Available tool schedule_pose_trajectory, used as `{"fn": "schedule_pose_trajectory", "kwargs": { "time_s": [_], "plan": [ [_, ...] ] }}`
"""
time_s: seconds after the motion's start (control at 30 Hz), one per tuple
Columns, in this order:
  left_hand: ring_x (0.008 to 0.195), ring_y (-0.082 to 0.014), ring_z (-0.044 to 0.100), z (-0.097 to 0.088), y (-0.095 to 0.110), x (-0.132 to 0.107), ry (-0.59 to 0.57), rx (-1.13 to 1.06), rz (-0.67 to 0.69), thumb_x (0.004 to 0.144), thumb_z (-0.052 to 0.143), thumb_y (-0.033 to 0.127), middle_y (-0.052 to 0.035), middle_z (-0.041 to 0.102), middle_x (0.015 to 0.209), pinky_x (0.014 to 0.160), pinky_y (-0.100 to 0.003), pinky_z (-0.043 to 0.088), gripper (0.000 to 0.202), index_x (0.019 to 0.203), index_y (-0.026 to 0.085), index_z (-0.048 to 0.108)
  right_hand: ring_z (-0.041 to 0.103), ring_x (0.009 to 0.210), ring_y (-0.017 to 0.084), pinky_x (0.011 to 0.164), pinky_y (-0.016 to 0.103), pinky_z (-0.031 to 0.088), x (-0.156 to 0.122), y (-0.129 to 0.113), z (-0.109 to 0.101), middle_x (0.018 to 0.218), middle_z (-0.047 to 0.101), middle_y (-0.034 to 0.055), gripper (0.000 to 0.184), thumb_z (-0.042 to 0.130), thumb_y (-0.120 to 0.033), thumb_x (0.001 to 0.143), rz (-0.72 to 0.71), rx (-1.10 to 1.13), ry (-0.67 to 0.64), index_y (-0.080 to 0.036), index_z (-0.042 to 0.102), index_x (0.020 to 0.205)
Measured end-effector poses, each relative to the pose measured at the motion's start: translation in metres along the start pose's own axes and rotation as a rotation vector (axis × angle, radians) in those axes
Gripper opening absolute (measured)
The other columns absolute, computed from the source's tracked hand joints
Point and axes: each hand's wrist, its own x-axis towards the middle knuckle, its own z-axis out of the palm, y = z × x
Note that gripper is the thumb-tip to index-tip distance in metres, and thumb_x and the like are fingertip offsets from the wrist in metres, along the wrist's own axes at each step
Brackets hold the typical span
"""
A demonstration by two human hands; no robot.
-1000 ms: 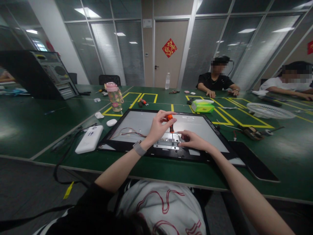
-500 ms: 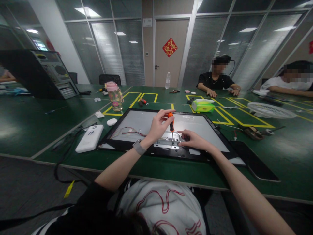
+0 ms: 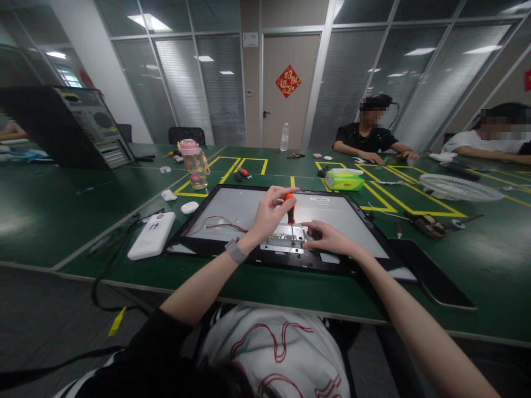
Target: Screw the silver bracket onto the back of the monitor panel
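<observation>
Far left: a dark computer case [image 3: 83, 130] stands on the green table [image 3: 62, 221].
Table top: dark green, with yellow tape lines that make boxes on it.
Left of the middle: a white box [image 3: 151, 235] lies flat near a black cable, and a bottle with a pink cap [image 3: 194, 164] stands farther back.
Back wall: glass walls with blinds, lights in the ceiling, and a brown door [image 3: 288, 110] with a red diamond sign [image 3: 288, 80] on it.
Middle: a big flat screen panel [image 3: 232, 207] lies on the table, with a black frame around a grey middle.
Left hand [image 3: 267, 213]: the fingers curl around the handle of the screwdriver [image 3: 291, 205] and hold it.
Screwdriver: it stands almost straight up, tip down on a metal plate [image 3: 284, 241] at the near edge of the panel.
Right hand [image 3: 327, 237]: the fingers are bent, with the tips on the plate just beside the screwdriver tip. I cannot tell if they pinch anything.
Right of the panel: a green tissue pack [image 3: 344, 179] sits behind it, and a black flat slab [image 3: 431, 273] lies near the table edge.
Far right: a round white fan grille [image 3: 458, 187] lies flat.
People: two sit at the far side, arms on the table.
</observation>
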Motion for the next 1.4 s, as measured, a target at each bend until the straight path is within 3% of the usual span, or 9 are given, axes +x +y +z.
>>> {"fn": "schedule_pose_trajectory", "kwargs": {
  "time_s": [0.27,0.4,0.63,0.83,0.9,1.07,1.27,1.4],
  "plan": [
    [0.086,-0.0139,0.059,-0.0005,-0.0002,0.0003,-0.023,-0.033,-0.005,0.091,0.05,0.024,-0.0043,0.062,0.088,0.076,-0.027,0.049,0.025,0.11,0.019,0.066,0.051,0.072,0.017,0.065,0.029,0.041,-0.0003,-0.0024,-0.0008,0.082,0.054,0.0027,0.059,0.07,-0.046,0.071,0.004,-0.004,-0.003,-0.014,0.061,0.12],
    [0.08,-0.0126,0.058,0.0001,0.0005,-0.0005,-0.023,0.009,-0.026,0.089,0.055,0.027,-0.0041,0.061,0.087,0.073,-0.026,0.049,0.024,0.109,0.02,0.066,0.051,0.072,0.017,0.064,0.028,0.042,0.0002,-0.0003,0.0,0.082,0.054,0.0024,0.063,0.071,-0.048,0.07,0.006,0.014,0.001,-0.014,0.06,0.122],
    [0.094,-0.017,0.063,0.0017,-0.0042,-0.0001,-0.126,-0.247,-0.098,0.094,0.043,0.024,-0.0105,0.063,0.113,0.084,-0.034,0.052,0.033,0.123,0.019,0.057,0.051,0.072,0.017,0.065,0.029,0.042,-0.0008,-0.0026,-0.0013,0.082,0.054,0.0029,0.061,0.07,-0.046,0.072,0.011,0.012,-0.004,-0.013,0.06,0.122],
    [0.088,-0.014,0.058,0.0023,-0.0012,-0.0015,-0.055,-0.013,-0.017,0.082,0.065,0.025,-0.0054,0.059,0.101,0.079,-0.028,0.052,0.029,0.111,0.023,0.066,0.049,0.07,0.017,0.063,0.028,0.041,-0.0002,-0.0002,-0.0009,0.081,0.053,0.0021,0.062,0.07,-0.047,0.072,0.003,0.013,-0.001,-0.016,0.059,0.124],
    [0.09,-0.0142,0.056,0.0017,-0.0008,-0.0016,-0.04,0.038,0.011,0.083,0.064,0.028,-0.0052,0.056,0.102,0.077,-0.027,0.051,0.025,0.107,0.025,0.068,0.049,0.07,0.016,0.063,0.028,0.041,-0.0001,-0.0006,-0.0011,0.08,0.052,0.0018,0.061,0.07,-0.047,0.072,0.004,0.01,-0.004,-0.016,0.06,0.122],
    [0.098,-0.0149,0.055,-0.0001,0.0003,-0.0003,-0.047,0.053,0.031,0.093,0.045,0.021,-0.0058,0.058,0.104,0.086,-0.03,0.048,0.029,0.114,0.024,0.065,0.05,0.071,0.016,0.063,0.028,0.041,-0.0005,-0.0028,-0.0013,0.081,0.053,0.0023,0.061,0.07,-0.047,0.072,0.009,0.01,-0.01,-0.014,0.06,0.122],
    [0.083,-0.0116,0.055,0.0011,-0.0005,-0.0009,-0.011,0.057,0.008,0.081,0.066,0.027,-0.0031,0.052,0.094,0.073,-0.023,0.05,0.019,0.099,0.022,0.069,0.05,0.072,0.017,0.065,0.029,0.042,-0.0011,-0.0052,-0.0021,0.082,0.054,0.003,0.062,0.07,-0.045,0.071,0.03,0.0,-0.007,-0.012,0.059,0.122],
    [0.087,-0.0126,0.057,0.0022,-0.0012,-0.0006,-0.023,0.005,-0.021,0.085,0.059,0.024,-0.0049,0.056,0.098,0.075,-0.024,0.05,0.021,0.105,0.021,0.065,0.051,0.072,0.017,0.066,0.029,0.043,-0.001,-0.0043,-0.0024,0.081,0.054,0.0027,0.059,0.07,-0.044,0.072,0.007,-0.003,-0.01,-0.014,0.06,0.122]
  ]
}}
